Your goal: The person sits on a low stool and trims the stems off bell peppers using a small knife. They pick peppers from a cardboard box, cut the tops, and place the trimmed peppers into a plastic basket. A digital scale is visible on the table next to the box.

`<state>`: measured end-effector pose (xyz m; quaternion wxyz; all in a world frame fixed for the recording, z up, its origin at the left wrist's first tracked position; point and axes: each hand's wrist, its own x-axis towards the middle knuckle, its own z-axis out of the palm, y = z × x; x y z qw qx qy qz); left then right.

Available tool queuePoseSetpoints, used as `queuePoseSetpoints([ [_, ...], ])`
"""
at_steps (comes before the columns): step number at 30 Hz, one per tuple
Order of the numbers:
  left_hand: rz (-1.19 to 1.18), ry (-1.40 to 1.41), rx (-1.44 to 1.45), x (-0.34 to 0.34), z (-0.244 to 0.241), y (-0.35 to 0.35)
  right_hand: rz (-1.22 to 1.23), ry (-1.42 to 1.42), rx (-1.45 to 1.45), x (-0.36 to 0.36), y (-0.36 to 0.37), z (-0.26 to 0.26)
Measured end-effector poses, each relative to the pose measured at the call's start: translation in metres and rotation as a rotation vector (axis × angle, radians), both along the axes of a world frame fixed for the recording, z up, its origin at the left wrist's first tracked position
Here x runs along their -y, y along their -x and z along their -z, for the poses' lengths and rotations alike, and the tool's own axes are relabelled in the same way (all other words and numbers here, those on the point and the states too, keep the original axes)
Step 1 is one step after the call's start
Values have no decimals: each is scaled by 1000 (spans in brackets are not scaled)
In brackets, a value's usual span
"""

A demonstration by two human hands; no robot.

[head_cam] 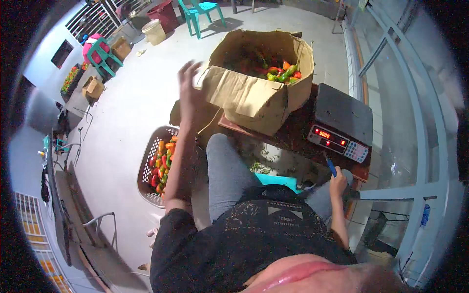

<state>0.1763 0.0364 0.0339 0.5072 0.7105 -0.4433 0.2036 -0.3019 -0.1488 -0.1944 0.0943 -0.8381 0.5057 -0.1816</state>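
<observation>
A large open cardboard box [253,95] holding red and green peppers [285,73] stands on a low wooden table [238,124]. At the box's left flap is my left hand [190,78], raised and slightly blurred, fingers apart; whether it touches the flap is unclear. My right hand [338,181] rests near my right knee, closed around the blue handle of a small tool [331,166], possibly a knife. Just beyond that tool lies a digital scale [342,113] with its display lit. On the floor, left of my legs, a plastic basket [143,175] of red, orange and green peppers is partly hidden by my left arm.
Green plastic chairs [199,11], a whitish bucket [154,32] and a dark red bin [163,16] stand farther back. Small cardboard boxes [93,88] and a crate of peppers [70,80] are at the far left. A glazed metal frame [414,73] runs along the right.
</observation>
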Motion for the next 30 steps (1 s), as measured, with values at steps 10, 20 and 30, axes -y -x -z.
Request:
queuePoseSetpoints([
  [10,213,-616,72,150,24,-7,60,-7,3,2,-4,5],
  [20,117,-769,-65,156,48,-12,12,-19,-78,1,-6,3],
  [30,97,-730,-26,159,53,1,25,-24,-26,-1,3,-3],
])
